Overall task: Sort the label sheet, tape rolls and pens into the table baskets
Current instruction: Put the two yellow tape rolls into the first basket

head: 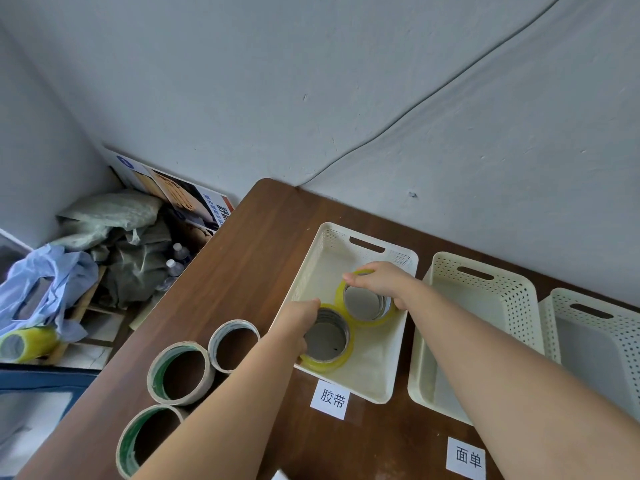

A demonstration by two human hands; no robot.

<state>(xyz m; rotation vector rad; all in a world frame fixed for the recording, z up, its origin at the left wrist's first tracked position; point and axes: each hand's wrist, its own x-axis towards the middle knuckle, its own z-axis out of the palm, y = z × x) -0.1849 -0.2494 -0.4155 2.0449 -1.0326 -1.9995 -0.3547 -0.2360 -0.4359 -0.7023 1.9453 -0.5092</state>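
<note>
Three beige rolls stand on the brown table. Our left hand curls round a glossy yellow tape roll, and our right hand pinches a second yellow roll, both low inside the perforated plastic basket. We judge this the placing step; next we release and fetch the rest.

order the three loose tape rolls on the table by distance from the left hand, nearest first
1. grey-edged roll, just left of the left hand.
2. middle green-lined roll, further left.
3. bottom green-lined roll, nearest the camera.
</note>
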